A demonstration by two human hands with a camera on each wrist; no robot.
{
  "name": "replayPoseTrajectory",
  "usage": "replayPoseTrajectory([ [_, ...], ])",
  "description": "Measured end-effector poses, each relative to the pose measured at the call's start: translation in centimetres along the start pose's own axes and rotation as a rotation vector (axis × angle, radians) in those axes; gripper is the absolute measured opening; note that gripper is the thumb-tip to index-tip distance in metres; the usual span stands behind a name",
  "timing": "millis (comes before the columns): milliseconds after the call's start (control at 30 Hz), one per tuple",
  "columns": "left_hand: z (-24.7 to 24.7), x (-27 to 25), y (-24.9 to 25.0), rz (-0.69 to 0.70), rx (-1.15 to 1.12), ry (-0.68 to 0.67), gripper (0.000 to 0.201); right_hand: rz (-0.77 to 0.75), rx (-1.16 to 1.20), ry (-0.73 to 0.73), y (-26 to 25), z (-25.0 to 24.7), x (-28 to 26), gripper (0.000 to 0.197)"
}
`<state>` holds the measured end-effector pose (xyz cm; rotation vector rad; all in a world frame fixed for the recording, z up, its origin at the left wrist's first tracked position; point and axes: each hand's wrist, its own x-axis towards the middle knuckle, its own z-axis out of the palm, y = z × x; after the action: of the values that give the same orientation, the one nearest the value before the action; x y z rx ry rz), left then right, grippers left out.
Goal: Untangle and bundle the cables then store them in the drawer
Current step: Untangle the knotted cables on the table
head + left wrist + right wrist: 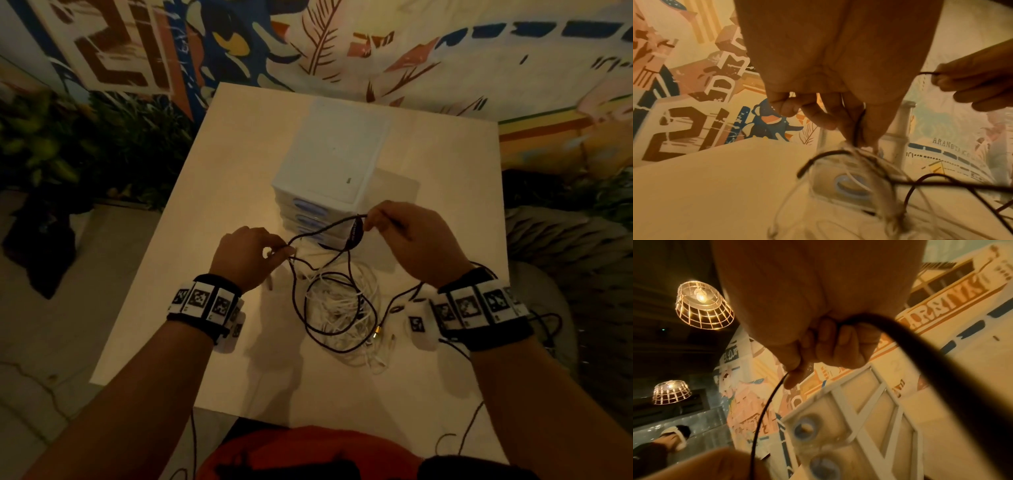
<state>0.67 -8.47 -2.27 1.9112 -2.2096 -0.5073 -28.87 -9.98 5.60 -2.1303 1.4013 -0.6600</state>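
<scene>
Now both hands up, black cable [298,301] stretched between them!
My left hand [245,255] and right hand [407,236] pinch it above the white cables [342,305], heaped before the drawer unit [337,174].

Cables [337,308] on table [219,192]; drawer unit [337,164] just behind
</scene>
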Motion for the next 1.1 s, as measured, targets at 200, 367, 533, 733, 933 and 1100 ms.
replayPoseTrajectory([
  [200,-0.8,-0.1,1.8,0.146,-0.011,0.164,0.042,0.179,-0.120,-0.105,2.1,-1.7,-1.0,0.028],
  [367,-2.4,-0.3,3.5,0.189,0.054,0.236,0.029,0.219,-0.044,-0.148,0.9,-0.5,-1.0,0.030],
  [533,-2.7,-0.5,4.7,0.191,0.087,0.233,0.018,0.009,-0.067,-0.118,-3.9,1.6,0.3,0.044],
  [733,-0.6,-1.0,3.1,0.101,0.005,0.047,0.020,-0.124,-0.190,-0.137,-4.4,2.1,1.7,0.037],
  [933,0.6,-1.5,2.1,0.185,-0.107,-0.051,0.037,-0.061,-0.158,-0.003,-3.4,0.5,1.7,0.035],
  [1100,1.5,-2.0,1.7,0.155,-0.077,-0.093,0.018,0.060,0.007,-0.016,-1.7,1.6,2.2,0.026],
])
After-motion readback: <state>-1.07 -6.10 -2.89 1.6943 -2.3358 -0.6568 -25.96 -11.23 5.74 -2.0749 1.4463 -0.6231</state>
